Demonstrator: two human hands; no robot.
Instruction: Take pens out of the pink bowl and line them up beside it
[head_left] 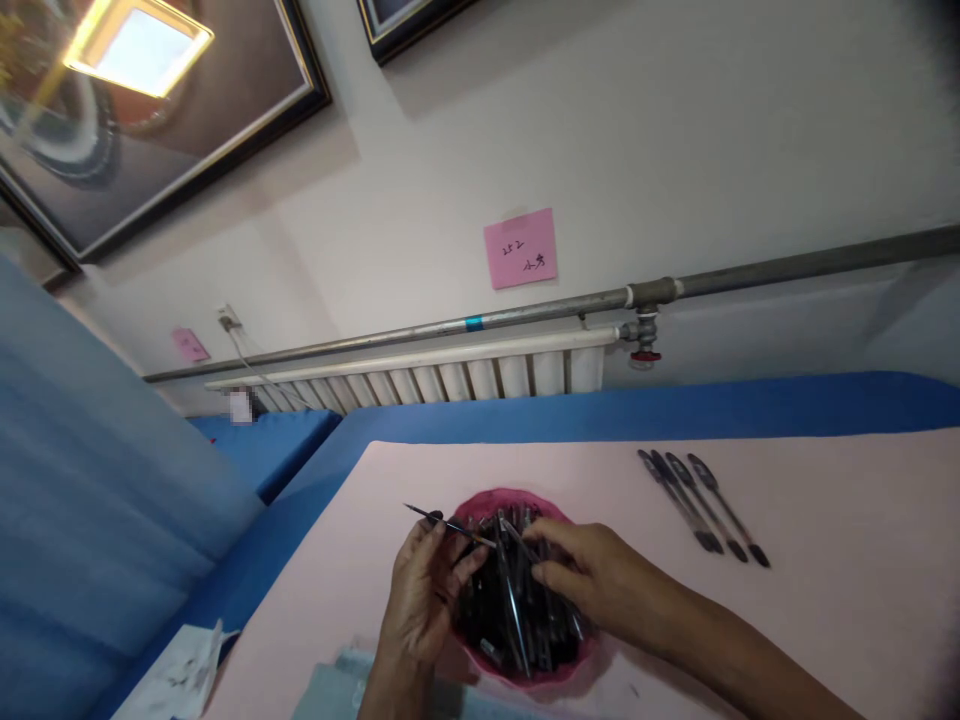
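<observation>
A pink bowl [501, 499] full of several dark pen parts stands on a pale pink sheet [825, 620]. My left hand [424, 600] rests at the bowl's left rim and pinches a thin pen refill [442, 522] that points up and left. My right hand [585, 580] reaches over the bowl from the right, fingers closed on dark pen pieces in the pile. Several assembled black pens [701, 505] lie side by side on the sheet to the right of the bowl.
The sheet lies on a blue table [675, 410]. A white radiator [450, 378] and a metal pipe [750, 275] run along the wall behind, with a pink note [520, 248] above. Crumpled white paper [180, 670] lies at the lower left.
</observation>
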